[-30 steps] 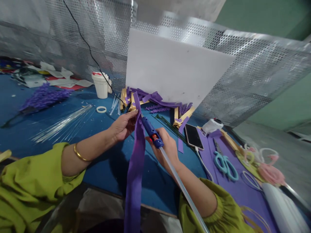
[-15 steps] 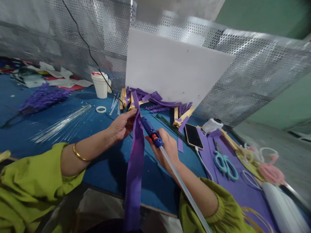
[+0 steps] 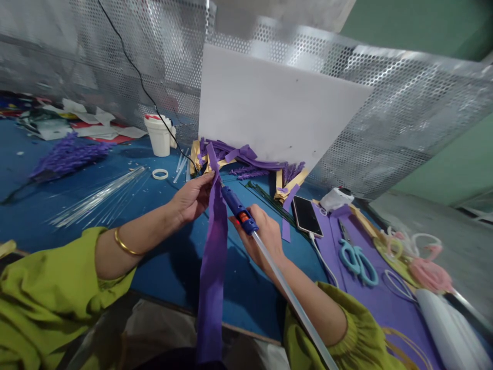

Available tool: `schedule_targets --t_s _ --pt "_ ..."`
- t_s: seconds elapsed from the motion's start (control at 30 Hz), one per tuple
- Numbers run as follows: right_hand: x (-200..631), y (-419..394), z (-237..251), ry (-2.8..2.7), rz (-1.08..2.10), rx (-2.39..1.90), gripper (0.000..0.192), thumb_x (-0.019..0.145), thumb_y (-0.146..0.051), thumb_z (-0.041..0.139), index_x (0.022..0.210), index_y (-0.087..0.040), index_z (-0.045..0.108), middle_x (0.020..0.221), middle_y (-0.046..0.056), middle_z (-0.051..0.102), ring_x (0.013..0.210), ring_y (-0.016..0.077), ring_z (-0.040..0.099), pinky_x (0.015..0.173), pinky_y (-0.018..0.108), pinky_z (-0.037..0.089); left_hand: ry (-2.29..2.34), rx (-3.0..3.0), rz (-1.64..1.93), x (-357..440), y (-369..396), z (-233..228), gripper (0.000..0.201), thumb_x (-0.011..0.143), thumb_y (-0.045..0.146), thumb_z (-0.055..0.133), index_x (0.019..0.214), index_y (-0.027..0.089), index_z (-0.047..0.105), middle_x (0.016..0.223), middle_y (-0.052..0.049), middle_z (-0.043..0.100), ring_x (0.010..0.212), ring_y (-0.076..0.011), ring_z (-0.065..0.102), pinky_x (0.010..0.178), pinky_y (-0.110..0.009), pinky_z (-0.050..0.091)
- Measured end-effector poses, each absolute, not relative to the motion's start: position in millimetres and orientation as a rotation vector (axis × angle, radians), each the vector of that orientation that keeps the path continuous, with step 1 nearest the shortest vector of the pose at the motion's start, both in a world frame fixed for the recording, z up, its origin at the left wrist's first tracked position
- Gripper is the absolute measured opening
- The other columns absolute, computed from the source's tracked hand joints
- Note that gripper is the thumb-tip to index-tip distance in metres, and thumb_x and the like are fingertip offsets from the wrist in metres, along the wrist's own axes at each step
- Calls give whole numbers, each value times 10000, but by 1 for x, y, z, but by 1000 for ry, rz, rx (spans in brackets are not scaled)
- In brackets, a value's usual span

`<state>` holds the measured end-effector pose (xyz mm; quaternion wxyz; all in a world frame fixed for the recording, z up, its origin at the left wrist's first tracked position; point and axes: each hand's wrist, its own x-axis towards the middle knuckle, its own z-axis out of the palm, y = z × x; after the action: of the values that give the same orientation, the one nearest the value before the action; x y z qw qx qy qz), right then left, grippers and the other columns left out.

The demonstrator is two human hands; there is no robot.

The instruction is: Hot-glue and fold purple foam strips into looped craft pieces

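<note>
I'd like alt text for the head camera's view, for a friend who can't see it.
A person's left hand holds up a long, flat purple strip while the right hand points a blue glue gun at its edge, above a blue tabletop. Behind stands a large white rectangular board; at right lie scissors with turquoise handles.

Head camera looks forward and down, table (image 3: 246, 303) seemingly near.

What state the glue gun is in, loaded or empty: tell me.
Loaded: a long translucent glue stick extends from the rear of the blue glue gun.
</note>
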<state>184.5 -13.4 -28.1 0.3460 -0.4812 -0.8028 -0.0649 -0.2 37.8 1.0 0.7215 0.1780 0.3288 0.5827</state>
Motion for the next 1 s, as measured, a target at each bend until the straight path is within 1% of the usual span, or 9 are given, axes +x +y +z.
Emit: schedule_targets --t_s 0.17,0.37,0.5,0.67,0.77,1.0 --pt "184 -14 -26 -2086 -140 -1279 273 957 -456 477 788 -242 481 672 8 591 567 168 548 547 270 318 714 387 1306 -2 39 2 134 925 175 611 824 133 687 606 -28 695 506 -146 664 547 -246 574" --pt "183 -15 -26 -2098 -120 -1288 285 953 -469 473 780 -242 478 680 9 592 571 167 550 541 271 314 704 427 1352 -4 41 3 220 956 162 565 765 140 673 613 -24 696 511 -130 651 559 -229 561" --pt "183 -15 -26 -2109 -107 -1307 285 947 -473 494 781 -242 480 686 5 592 580 168 557 551 271 323 681 443 1371 -5 44 2 197 959 152 561 803 142 681 634 -23 710 519 -120 656 568 -213 563" --pt "183 -15 -26 -2120 -102 -1323 280 941 -474 504 783 -243 490 686 6 599 590 174 569 548 273 327 652 400 1378 -7 46 1 81 927 152 619 901 135 694 617 -20 707 494 -130 650 536 -225 564" --pt "183 -15 -26 -2120 -120 -1330 278 944 -465 493 775 -245 485 678 10 598 591 181 573 548 276 331 621 402 1377 -8 48 0 86 939 160 605 940 136 687 638 -21 713 529 -134 668 541 -223 564" --pt "183 -15 -26 -2130 -115 -1332 280 944 -456 488 763 -245 462 663 5 577 580 181 563 548 279 325 648 412 1419 -9 49 1 152 965 160 562 873 139 681 637 -15 699 546 -118 659 563 -210 561"
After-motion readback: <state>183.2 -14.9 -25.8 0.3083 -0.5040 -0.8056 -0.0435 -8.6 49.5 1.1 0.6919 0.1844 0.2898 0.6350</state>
